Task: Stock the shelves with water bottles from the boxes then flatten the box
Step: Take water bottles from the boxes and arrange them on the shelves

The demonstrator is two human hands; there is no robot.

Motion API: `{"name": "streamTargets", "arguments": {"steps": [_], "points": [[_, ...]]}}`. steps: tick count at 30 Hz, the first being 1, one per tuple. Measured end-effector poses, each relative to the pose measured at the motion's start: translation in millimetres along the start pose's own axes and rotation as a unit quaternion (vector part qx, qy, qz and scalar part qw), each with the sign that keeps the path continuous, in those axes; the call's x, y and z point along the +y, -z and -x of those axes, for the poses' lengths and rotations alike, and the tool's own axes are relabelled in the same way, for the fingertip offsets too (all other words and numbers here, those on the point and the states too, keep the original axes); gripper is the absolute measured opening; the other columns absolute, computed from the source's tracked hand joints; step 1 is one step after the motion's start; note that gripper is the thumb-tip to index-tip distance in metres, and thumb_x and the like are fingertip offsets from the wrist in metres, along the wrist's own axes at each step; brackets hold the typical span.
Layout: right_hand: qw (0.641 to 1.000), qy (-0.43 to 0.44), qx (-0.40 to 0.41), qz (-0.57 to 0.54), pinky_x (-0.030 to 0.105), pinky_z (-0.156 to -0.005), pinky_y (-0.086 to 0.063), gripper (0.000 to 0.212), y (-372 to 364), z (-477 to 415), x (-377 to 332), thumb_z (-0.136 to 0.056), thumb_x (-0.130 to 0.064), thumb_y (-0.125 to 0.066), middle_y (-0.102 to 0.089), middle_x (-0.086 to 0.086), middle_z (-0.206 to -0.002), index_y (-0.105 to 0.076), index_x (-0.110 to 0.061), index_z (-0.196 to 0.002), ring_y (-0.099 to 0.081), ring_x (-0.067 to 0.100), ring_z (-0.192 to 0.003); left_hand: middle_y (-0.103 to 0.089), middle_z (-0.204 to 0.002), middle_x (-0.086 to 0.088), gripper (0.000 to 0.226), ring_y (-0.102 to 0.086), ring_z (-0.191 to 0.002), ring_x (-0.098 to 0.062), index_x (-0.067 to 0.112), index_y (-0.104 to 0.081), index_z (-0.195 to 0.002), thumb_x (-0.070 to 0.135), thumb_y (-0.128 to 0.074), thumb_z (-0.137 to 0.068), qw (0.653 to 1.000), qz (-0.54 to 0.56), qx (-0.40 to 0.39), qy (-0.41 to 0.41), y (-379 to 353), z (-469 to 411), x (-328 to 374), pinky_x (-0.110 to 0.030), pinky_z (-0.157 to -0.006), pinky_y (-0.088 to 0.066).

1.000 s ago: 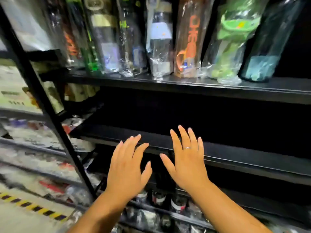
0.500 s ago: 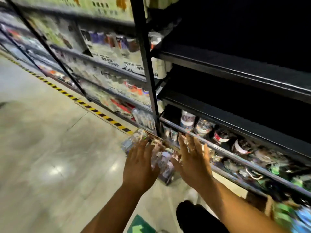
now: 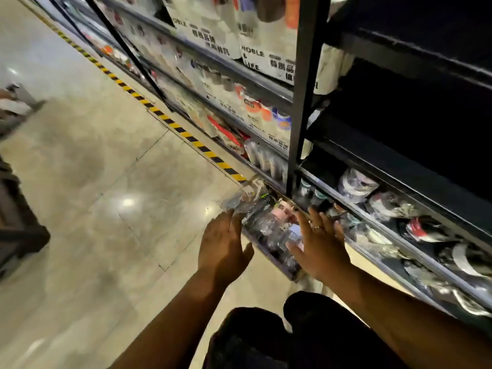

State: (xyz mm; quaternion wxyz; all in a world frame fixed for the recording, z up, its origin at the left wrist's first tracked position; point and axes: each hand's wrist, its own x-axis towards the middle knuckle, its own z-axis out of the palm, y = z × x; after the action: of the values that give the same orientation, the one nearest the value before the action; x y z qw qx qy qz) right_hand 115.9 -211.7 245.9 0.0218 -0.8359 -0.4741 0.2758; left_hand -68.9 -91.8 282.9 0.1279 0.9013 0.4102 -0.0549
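A box of plastic-wrapped water bottles (image 3: 269, 222) sits on the floor at the foot of the black shelving. My left hand (image 3: 222, 245) hovers over its left side with fingers spread. My right hand (image 3: 318, 242), wearing a ring, hangs over the box's right side, fingers straight. Neither hand holds anything. Two dark shelves (image 3: 399, 161) at the upper right look bare. The lower shelf (image 3: 386, 206) carries several wrapped bottles.
A yellow-and-black hazard stripe (image 3: 170, 122) runs along the shelf base. The neighbouring shelf bay (image 3: 234, 83) on the left is packed with goods. Glossy floor (image 3: 106, 195) spreads to the left. My dark-clad knees (image 3: 266, 334) are below. A blurred dark object (image 3: 18, 209) stands at far left.
The view swung down from the bare shelves to the floor. Both hands dropped from the shelf edge toward the box of bottles and stay open.
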Motion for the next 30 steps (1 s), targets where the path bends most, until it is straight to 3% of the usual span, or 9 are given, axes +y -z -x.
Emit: {"name": "streamTargets", "arguments": {"steps": [4, 6, 9, 13, 16, 22, 26, 30], "points": [[0.999, -0.009, -0.008, 0.035, 0.057, -0.109, -0.029, 0.078, -20.3, -31.2, -2.5, -0.084, -0.061, -0.049, -0.038, 0.015, -0.154, -0.038, -0.022, -0.150, -0.035, 0.038, -0.141, -0.049, -0.147, -0.015, 0.073, -0.047, -0.133, -0.036, 0.013, -0.046, -0.145, 0.049, -0.054, -0.082, 0.998, 0.021, -0.056, 0.031, -26.3, -44.2, -22.6, -0.042, -0.111, -0.036], [0.998, -0.022, -0.030, 0.046, 0.060, -0.101, -0.038, 0.077, -38.4, -48.8, -4.7, -0.079, -0.061, -0.053, -0.050, 0.019, -0.144, -0.049, -0.017, -0.142, -0.046, 0.042, -0.131, -0.041, -0.153, -0.014, 0.076, -0.039, -0.140, -0.034, 0.014, -0.038, -0.149, 0.053, -0.048, -0.085, 0.995, 0.019, -0.092, 0.031, -50.7, -72.3, -41.9, -0.043, -0.116, -0.030], [0.996, -0.042, -0.038, 0.062, 0.058, -0.101, -0.038, 0.077, -69.2, -81.1, -9.1, -0.080, -0.060, -0.041, -0.049, 0.018, -0.144, -0.050, -0.016, -0.142, -0.050, 0.042, -0.126, -0.031, -0.160, -0.012, 0.078, -0.029, -0.146, -0.032, 0.017, -0.028, -0.154, 0.052, -0.054, -0.090, 0.989, 0.004, -0.146, 0.027, -92.9, -123.5, -76.6, -0.044, -0.119, -0.026], [0.995, -0.079, -0.043, 0.049, 0.061, -0.102, -0.037, 0.073, -118.6, -134.8, -25.0, -0.082, -0.054, -0.061, -0.048, 0.020, -0.145, -0.049, -0.015, -0.143, -0.046, 0.043, -0.130, -0.024, -0.162, -0.013, 0.078, -0.023, -0.148, -0.033, 0.018, -0.022, -0.156, 0.047, -0.058, -0.093, 0.979, -0.029, -0.202, 0.024, -150.4, -194.8, -126.6, -0.043, -0.121, -0.022], [0.992, -0.108, -0.053, 0.030, 0.064, -0.100, -0.038, 0.075, -168.7, -186.6, -41.5, -0.081, -0.056, -0.056, -0.047, 0.021, -0.145, -0.047, -0.015, -0.143, -0.046, 0.044, -0.130, -0.028, -0.159, -0.012, 0.077, -0.027, -0.144, -0.033, 0.017, -0.024, -0.154, 0.046, -0.059, -0.092, 0.974, -0.033, -0.222, 0.027, -199.1, -242.0, -163.0, -0.042, -0.118, -0.025], [0.982, -0.184, -0.046, -0.021, 0.053, -0.116, -0.016, 0.076, -272.9, -280.3, -75.0, -0.094, -0.055, -0.049, -0.014, 0.011, -0.164, -0.020, -0.022, -0.156, -0.016, 0.033, -0.148, -0.033, -0.152, -0.013, 0.084, -0.034, -0.137, -0.034, 0.016, -0.024, -0.152, 0.052, -0.064, -0.088, 0.963, -0.063, -0.262, -0.023, -303.8, -306.3, -216.1, -0.044, -0.110, -0.033], [0.974, -0.218, -0.026, -0.061, 0.060, -0.109, -0.028, 0.079, -334.0, -309.6, -79.7, -0.084, -0.060, -0.040, -0.034, 0.019, -0.155, -0.037, -0.016, -0.150, -0.036, 0.039, -0.140, -0.033, -0.150, -0.014, 0.102, -0.038, -0.135, -0.035, 0.016, -0.016, -0.155, 0.059, -0.071, -0.080, 0.953, -0.044, -0.301, -0.006, -366.1, -332.1, -233.8, -0.048, -0.108, -0.039], [0.959, -0.262, -0.052, -0.098, 0.054, -0.115, -0.026, 0.084, -365.0, -314.8, -68.3, -0.085, -0.068, -0.040, -0.024, 0.013, -0.160, -0.026, -0.022, -0.154, -0.026, 0.035, -0.145, -0.035, -0.143, -0.014, 0.118, -0.042, -0.128, -0.037, 0.018, -0.007, -0.156, 0.061, -0.078, -0.072, 0.952, -0.030, -0.304, 0.032, -400.4, -340.8, -234.8, -0.050, -0.098, -0.046]]}}
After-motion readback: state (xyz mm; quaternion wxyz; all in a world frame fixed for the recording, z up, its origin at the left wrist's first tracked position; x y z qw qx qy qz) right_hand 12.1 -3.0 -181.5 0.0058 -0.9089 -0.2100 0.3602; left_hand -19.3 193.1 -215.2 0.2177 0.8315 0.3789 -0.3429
